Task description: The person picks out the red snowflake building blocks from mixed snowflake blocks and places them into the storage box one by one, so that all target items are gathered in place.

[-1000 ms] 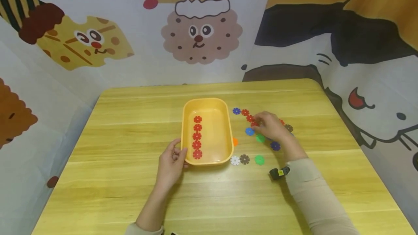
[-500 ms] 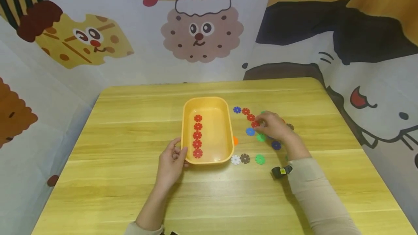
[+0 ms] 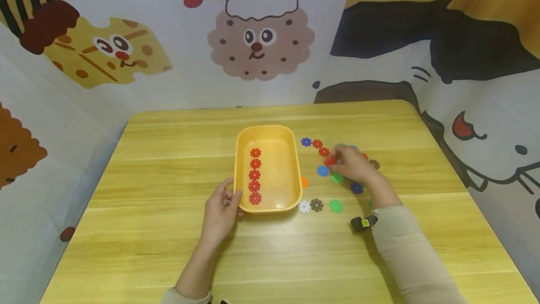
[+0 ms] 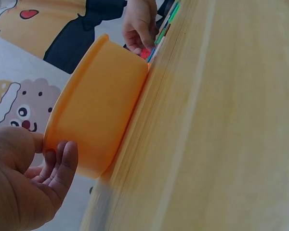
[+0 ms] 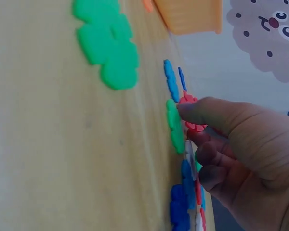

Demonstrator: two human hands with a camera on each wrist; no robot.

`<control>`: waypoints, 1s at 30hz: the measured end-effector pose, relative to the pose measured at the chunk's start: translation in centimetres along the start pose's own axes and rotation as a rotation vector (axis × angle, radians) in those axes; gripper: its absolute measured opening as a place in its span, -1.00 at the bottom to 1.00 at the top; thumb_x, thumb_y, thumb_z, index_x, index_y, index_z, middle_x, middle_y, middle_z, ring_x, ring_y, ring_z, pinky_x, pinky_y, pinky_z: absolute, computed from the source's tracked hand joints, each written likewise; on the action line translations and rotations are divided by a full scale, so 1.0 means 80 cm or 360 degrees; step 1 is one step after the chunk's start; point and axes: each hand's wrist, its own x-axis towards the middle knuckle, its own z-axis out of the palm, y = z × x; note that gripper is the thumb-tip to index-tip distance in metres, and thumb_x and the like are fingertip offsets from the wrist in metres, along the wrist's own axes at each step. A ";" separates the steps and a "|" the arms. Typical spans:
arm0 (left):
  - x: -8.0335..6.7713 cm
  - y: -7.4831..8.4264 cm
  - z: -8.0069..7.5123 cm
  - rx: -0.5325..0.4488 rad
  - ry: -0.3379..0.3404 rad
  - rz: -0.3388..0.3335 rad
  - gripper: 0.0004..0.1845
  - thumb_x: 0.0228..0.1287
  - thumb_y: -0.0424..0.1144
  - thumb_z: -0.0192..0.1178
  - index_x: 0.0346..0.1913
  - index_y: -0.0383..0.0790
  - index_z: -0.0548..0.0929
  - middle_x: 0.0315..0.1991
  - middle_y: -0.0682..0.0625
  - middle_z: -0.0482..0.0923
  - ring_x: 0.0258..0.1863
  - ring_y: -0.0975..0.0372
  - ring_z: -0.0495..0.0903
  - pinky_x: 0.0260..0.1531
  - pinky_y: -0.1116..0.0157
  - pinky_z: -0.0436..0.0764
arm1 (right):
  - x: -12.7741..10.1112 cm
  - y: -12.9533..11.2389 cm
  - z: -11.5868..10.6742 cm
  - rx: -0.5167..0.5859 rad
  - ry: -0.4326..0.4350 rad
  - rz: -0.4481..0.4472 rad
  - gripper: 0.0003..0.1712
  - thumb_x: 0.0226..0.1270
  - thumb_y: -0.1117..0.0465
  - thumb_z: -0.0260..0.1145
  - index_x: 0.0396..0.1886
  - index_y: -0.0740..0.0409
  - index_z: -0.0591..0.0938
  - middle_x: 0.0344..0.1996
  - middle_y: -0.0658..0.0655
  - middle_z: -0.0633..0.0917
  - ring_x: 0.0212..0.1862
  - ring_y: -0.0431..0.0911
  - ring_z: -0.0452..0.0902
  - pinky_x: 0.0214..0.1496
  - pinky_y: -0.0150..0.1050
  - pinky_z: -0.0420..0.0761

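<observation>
A yellow tray (image 3: pixel 295 172) sits mid-table with a column of several red snowflake discs (image 3: pixel 255 175) inside. My left hand (image 3: pixel 222 205) grips the tray's near left corner, thumb on the rim; the left wrist view shows the tray's outer wall (image 4: pixel 96 106) under my fingers. My right hand (image 3: pixel 352 163) is to the right of the tray and pinches a red disc (image 3: pixel 330 160) tilted up off the table. In the right wrist view the red disc (image 5: pixel 191 113) sits between thumb and fingers, with a green disc (image 5: pixel 174 126) flat beside it.
Loose discs lie right of the tray: blue (image 3: pixel 306 142), red (image 3: pixel 317 144), blue (image 3: pixel 322 171), green (image 3: pixel 335 206), brown (image 3: pixel 316 205), white (image 3: pixel 304 207), dark blue (image 3: pixel 356 188). An orange disc (image 3: pixel 303 182) peeks out by the tray wall. Cartoon-print walls close in the table.
My right hand has closed its fingertips on the red disc and tipped it up off the table. The left hand and the tray have not moved.
</observation>
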 end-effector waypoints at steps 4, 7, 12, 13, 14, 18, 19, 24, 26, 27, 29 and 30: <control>0.001 0.000 0.000 0.0008 0.0009 0.0003 -0.48 0.50 -0.30 0.19 0.43 -0.30 0.37 -0.36 -0.16 0.52 -0.53 0.10 0.65 -0.49 0.26 0.81 | 0.000 0.003 0.000 0.0002 0.0037 -0.0071 -0.59 0.33 0.29 0.43 0.11 0.29 0.54 -0.10 0.27 0.69 -0.15 0.10 0.65 -0.09 -0.03 0.77; 0.001 0.001 0.001 0.0012 0.0015 0.0009 -0.49 0.49 -0.29 0.19 0.42 -0.29 0.38 -0.36 -0.15 0.52 -0.54 0.10 0.65 -0.49 0.26 0.81 | -0.001 0.005 0.000 -0.0032 0.0030 -0.0122 -0.49 0.34 0.29 0.43 0.24 0.31 0.52 -0.05 0.28 0.70 -0.10 0.11 0.66 0.00 0.05 0.75; 0.001 0.001 0.000 0.0007 0.0021 0.0036 -0.49 0.49 -0.30 0.20 0.41 -0.31 0.38 -0.37 -0.15 0.52 -0.55 0.11 0.65 -0.50 0.25 0.81 | -0.002 0.007 0.000 -0.0066 0.0012 -0.0156 -0.46 0.33 0.26 0.45 0.26 0.34 0.55 -0.09 0.22 0.71 -0.17 0.02 0.64 -0.05 0.02 0.75; 0.001 0.000 0.000 0.0005 0.0021 0.0040 -0.49 0.49 -0.31 0.20 0.41 -0.31 0.38 -0.37 -0.15 0.52 -0.55 0.11 0.65 -0.50 0.26 0.81 | -0.003 0.007 0.000 -0.0067 0.0009 -0.0154 -0.46 0.33 0.26 0.45 0.25 0.35 0.56 -0.09 0.22 0.71 -0.17 0.02 0.64 -0.05 0.01 0.75; 0.001 0.000 0.001 0.0003 0.0021 0.0040 -0.49 0.49 -0.30 0.20 0.41 -0.31 0.38 -0.37 -0.16 0.52 -0.55 0.11 0.65 -0.50 0.25 0.81 | -0.003 0.007 0.000 -0.0069 0.0009 -0.0149 -0.47 0.33 0.25 0.45 0.24 0.36 0.56 -0.09 0.21 0.71 -0.17 0.01 0.64 -0.05 0.01 0.76; 0.000 0.000 0.001 0.0003 0.0015 0.0022 -0.49 0.49 -0.29 0.20 0.42 -0.29 0.38 -0.36 -0.15 0.52 -0.54 0.10 0.65 -0.49 0.26 0.81 | -0.004 0.006 0.001 -0.0056 0.0011 -0.0111 -0.51 0.34 0.23 0.45 0.19 0.34 0.58 -0.12 0.20 0.71 -0.16 0.02 0.63 -0.04 0.00 0.75; 0.000 0.000 0.001 0.0006 0.0013 0.0016 -0.49 0.49 -0.29 0.19 0.42 -0.28 0.38 -0.36 -0.15 0.52 -0.54 0.10 0.66 -0.49 0.26 0.81 | -0.004 0.006 0.001 -0.0049 0.0014 -0.0098 -0.53 0.34 0.22 0.45 0.17 0.33 0.58 -0.13 0.20 0.71 -0.16 0.02 0.63 -0.04 0.00 0.75; 0.000 0.001 0.001 0.0010 0.0007 0.0002 -0.48 0.50 -0.29 0.19 0.43 -0.28 0.37 -0.36 -0.15 0.52 -0.53 0.10 0.66 -0.48 0.26 0.82 | -0.003 0.003 0.002 0.0005 0.0061 -0.0060 -0.53 0.31 0.21 0.48 0.14 0.32 0.58 -0.19 0.16 0.69 -0.21 -0.01 0.58 -0.10 -0.09 0.72; 0.000 0.000 0.001 0.0008 0.0007 0.0006 -0.48 0.49 -0.30 0.19 0.43 -0.29 0.37 -0.36 -0.15 0.51 -0.53 0.12 0.65 -0.47 0.27 0.82 | -0.003 0.001 0.004 0.0026 0.0100 -0.0057 -0.51 0.30 0.20 0.49 0.14 0.31 0.58 -0.24 0.15 0.68 -0.25 -0.02 0.55 -0.18 -0.15 0.69; 0.000 0.000 0.001 0.0007 0.0008 0.0009 -0.48 0.49 -0.31 0.20 0.43 -0.30 0.38 -0.36 -0.15 0.51 -0.53 0.12 0.65 -0.48 0.27 0.82 | -0.002 -0.001 0.005 0.0035 0.0122 -0.0058 -0.50 0.29 0.20 0.50 0.14 0.31 0.57 -0.28 0.14 0.67 -0.28 -0.03 0.54 -0.24 -0.18 0.68; -0.001 0.000 0.001 0.0004 0.0010 0.0017 -0.48 0.48 -0.32 0.20 0.43 -0.32 0.38 -0.36 -0.15 0.51 -0.54 0.14 0.64 -0.48 0.27 0.82 | -0.002 -0.006 0.008 0.0056 0.0170 -0.0063 -0.48 0.28 0.19 0.51 0.14 0.31 0.57 -0.32 0.15 0.65 -0.32 -0.03 0.53 -0.32 -0.24 0.66; -0.001 0.000 0.001 0.0002 0.0011 0.0019 -0.47 0.48 -0.32 0.20 0.42 -0.32 0.38 -0.36 -0.15 0.50 -0.54 0.14 0.63 -0.48 0.27 0.82 | -0.001 -0.009 0.009 0.0064 0.0198 -0.0070 -0.48 0.26 0.19 0.52 0.13 0.30 0.57 -0.33 0.15 0.65 -0.33 -0.03 0.53 -0.34 -0.26 0.66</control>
